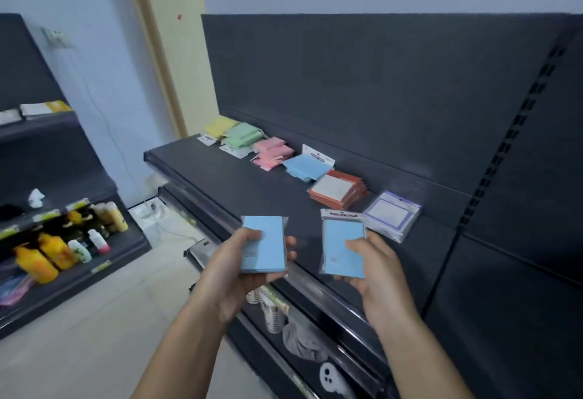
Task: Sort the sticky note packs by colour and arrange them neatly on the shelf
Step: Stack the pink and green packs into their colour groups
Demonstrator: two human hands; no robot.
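Low in the frame's centre, the left hand (pixel 252 260) grips one blue pack (pixel 264 243) upright; just right of it, the right hand (pixel 372 267) grips a second blue pack (pixel 344 247), also long side up. The blue pile (pixel 307 167) lies above and slightly right on the dark shelf (pixel 220 174), nearer the right hand, between the pink pile (pixel 273 152) and the red pile (pixel 339 190). A pale wall rises behind.

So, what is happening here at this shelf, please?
A person is sorting sticky note packs by colour. The left hand holds one light blue pack and the right hand holds another light blue pack. On the dark shelf, piles lie in a row: yellow, green, pink, blue, orange-red.
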